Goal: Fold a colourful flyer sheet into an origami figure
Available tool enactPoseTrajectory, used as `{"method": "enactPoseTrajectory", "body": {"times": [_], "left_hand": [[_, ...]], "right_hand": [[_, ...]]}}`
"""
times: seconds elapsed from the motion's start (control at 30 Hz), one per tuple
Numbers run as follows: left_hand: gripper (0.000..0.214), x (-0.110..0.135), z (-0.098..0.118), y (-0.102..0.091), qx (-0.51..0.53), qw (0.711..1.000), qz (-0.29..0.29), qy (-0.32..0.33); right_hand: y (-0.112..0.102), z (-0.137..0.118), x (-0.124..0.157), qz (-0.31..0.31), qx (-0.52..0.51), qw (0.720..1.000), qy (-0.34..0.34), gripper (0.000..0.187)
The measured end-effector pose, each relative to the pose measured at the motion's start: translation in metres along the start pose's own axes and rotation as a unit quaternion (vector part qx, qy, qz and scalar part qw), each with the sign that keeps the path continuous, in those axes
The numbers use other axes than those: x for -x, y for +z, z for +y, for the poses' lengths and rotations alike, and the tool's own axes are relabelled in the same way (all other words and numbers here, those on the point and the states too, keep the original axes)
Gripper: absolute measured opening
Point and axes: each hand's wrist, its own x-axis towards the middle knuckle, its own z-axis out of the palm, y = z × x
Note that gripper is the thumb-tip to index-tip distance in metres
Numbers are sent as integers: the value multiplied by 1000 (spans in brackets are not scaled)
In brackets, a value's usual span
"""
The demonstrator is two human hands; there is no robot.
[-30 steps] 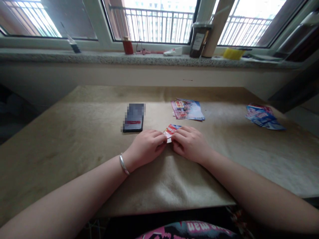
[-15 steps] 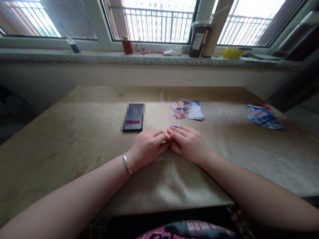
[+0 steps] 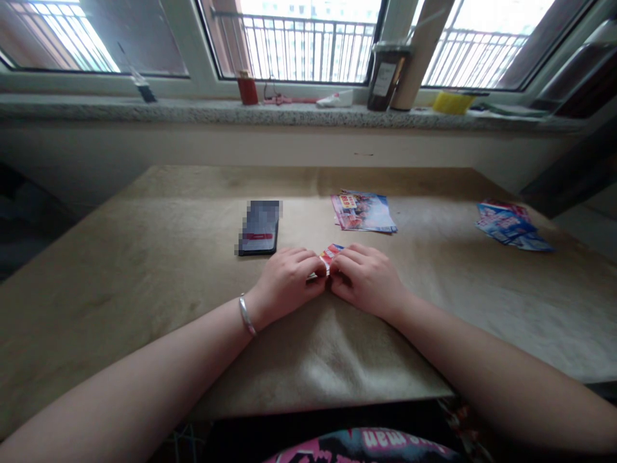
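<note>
At the centre of the frame, just below the middle, I hold a small piece of red, blue and white printed paper between my two hands, close above or on the tan, cloth-like covering of the worktop; I cannot tell which. My left hand is curled, its thumb and fingertips pinching the paper's left side, and a shiny silver metal bangle circles that wrist. My right hand is curled in the same way, pinching the right side, its fingertips nearly meeting those of the left. My fingers hide most of the paper, so I cannot make out its full shape. Near my left hand, left of the frame's centre, lies a flat black rectangular phone, partly covered by blocky pixels. Beyond my right hand, a loose stack of pink and blue glossy printed leaflets lies flat, well apart from the fanned pile of blue and red printed paper pieces at the right of the frame. Across the top, a speckled grey stone windowsill carries a red cylindrical container and a tall dark jar with a pale label.
</note>
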Motion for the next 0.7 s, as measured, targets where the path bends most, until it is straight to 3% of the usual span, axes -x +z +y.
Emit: {"method": "enactPoseTrajectory", "body": {"times": [0.7], "left_hand": [[10, 1, -12, -2, -1, 999, -36, -17]], "right_hand": [[-6, 23, 9, 9, -31, 999, 31, 11]]}}
